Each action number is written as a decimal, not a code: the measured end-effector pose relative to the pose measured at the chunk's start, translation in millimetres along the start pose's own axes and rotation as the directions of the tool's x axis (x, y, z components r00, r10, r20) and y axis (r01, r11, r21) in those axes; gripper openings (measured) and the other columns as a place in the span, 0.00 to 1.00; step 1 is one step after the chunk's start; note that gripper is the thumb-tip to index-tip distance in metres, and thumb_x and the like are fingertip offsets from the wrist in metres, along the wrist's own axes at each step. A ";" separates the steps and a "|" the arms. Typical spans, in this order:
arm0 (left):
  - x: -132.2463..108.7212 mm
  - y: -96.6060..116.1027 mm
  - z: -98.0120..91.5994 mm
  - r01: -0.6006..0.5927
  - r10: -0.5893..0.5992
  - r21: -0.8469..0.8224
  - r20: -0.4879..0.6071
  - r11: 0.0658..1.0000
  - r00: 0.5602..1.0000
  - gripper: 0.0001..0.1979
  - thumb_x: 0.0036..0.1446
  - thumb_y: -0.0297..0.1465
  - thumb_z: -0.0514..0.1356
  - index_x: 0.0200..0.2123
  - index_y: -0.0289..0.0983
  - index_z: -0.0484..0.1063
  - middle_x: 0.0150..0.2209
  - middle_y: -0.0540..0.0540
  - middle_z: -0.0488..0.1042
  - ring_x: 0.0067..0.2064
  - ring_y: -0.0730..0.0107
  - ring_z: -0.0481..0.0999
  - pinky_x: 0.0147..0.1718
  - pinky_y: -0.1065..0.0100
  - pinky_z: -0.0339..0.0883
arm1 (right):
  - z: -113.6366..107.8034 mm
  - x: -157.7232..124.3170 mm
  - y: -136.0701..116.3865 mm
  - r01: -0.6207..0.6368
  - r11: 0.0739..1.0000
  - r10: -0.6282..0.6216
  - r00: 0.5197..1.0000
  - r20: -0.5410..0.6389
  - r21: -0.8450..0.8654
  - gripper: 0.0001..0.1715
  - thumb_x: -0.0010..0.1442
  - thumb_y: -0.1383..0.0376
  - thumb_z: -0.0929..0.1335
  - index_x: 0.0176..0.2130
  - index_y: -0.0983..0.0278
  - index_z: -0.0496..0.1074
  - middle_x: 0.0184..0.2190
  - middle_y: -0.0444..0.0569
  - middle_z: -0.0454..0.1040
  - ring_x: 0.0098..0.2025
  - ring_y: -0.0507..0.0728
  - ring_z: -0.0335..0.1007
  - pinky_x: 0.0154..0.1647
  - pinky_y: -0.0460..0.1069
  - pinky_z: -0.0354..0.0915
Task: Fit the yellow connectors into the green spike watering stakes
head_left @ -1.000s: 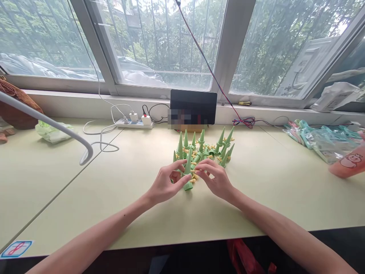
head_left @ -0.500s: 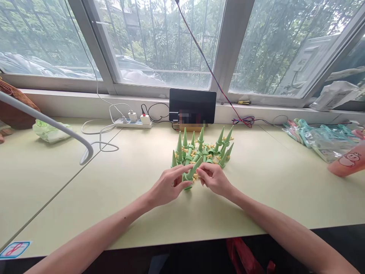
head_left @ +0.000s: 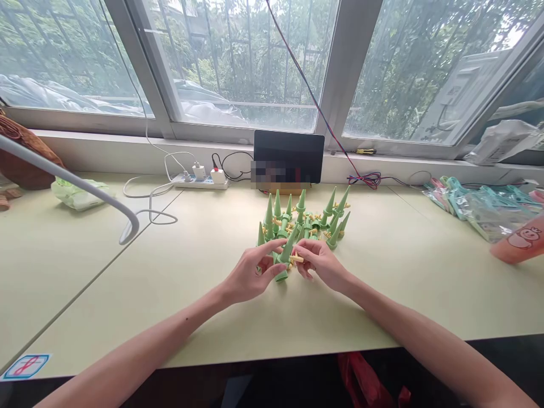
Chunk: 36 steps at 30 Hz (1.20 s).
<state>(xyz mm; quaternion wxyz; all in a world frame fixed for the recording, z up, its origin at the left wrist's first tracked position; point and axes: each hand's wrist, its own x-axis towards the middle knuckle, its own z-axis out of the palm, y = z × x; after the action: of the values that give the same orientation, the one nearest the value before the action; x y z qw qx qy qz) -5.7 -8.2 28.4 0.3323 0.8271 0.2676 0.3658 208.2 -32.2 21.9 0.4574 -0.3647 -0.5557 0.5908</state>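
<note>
Between the thumb and fingers of my left hand (head_left: pixel 255 266) is a green plant-watering spike (head_left: pixel 288 245), its pointed cone tilted up and its round open collar toward me. My right hand (head_left: pixel 321 263) pinches a small yellow valve (head_left: pixel 297 258) at the right side of this spike. Whether the valve touches the spike's body, I cannot tell. Several more green watering spikes (head_left: pixel 329 205) with yellow valves stand and lie in a cluster just behind my hands. My fingers partly cover the nearest ones.
A dark tablet (head_left: pixel 289 156) leans on a small stand behind the spikes. A power strip (head_left: pixel 199 182) with white cables lies at the back left. On the right are an orange-pink cup (head_left: pixel 518 238) and plastic-wrapped packets (head_left: pixel 484 207). A white curved bar (head_left: pixel 85 184) crosses the left side.
My right hand has shifted slightly, and the yellow valve now shows plainly at its fingertips. My left hand keeps its hold on the spike. The view has moved a little.
</note>
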 end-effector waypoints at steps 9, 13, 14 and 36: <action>4.1 10.9 -3.9 0.263 -0.258 -0.469 0.076 0.843 0.963 0.25 0.60 0.40 0.63 0.57 0.38 0.65 0.42 0.42 0.74 0.19 0.84 0.63 0.15 0.76 0.59 | 0.1 -4.6 -2.8 0.249 0.937 -0.272 0.960 -0.065 -0.246 0.17 0.65 0.52 0.68 0.39 0.63 0.72 0.20 0.40 0.68 0.19 0.50 0.65 0.20 0.47 0.63; 7.2 14.6 -6.7 0.311 -0.304 -0.531 0.102 0.788 0.947 0.25 0.59 0.42 0.65 0.54 0.37 0.65 0.39 0.44 0.75 0.17 0.85 0.62 0.15 0.74 0.57 | 1.7 -6.9 -2.0 0.315 0.893 -0.347 0.937 -0.047 -0.322 0.14 0.66 0.54 0.68 0.42 0.62 0.74 0.27 0.44 0.71 0.22 0.50 0.67 0.23 0.48 0.66; 7.8 15.5 -7.2 0.318 -0.310 -0.539 0.108 0.780 0.945 0.25 0.59 0.42 0.65 0.54 0.37 0.65 0.38 0.45 0.75 0.17 0.84 0.62 0.15 0.74 0.57 | 1.7 -7.1 -1.7 0.328 0.882 -0.362 0.931 -0.042 -0.337 0.13 0.66 0.55 0.68 0.42 0.61 0.74 0.29 0.45 0.72 0.22 0.50 0.67 0.23 0.48 0.67; 3.0 3.5 -2.3 0.270 -0.241 -0.473 0.121 0.839 0.963 0.23 0.60 0.39 0.63 0.56 0.40 0.66 0.42 0.46 0.71 0.19 0.86 0.62 0.16 0.76 0.58 | 1.0 -7.2 1.3 0.347 0.808 -0.398 0.917 -0.007 -0.476 0.16 0.64 0.58 0.70 0.29 0.64 0.74 0.23 0.45 0.72 0.20 0.49 0.65 0.21 0.45 0.64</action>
<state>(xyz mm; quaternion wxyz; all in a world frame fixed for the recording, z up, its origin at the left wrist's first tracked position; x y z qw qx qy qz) -5.0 -7.5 33.4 0.5823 0.6840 0.2657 0.3499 209.4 -39.3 20.1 0.4926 -0.3782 -0.7162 0.3184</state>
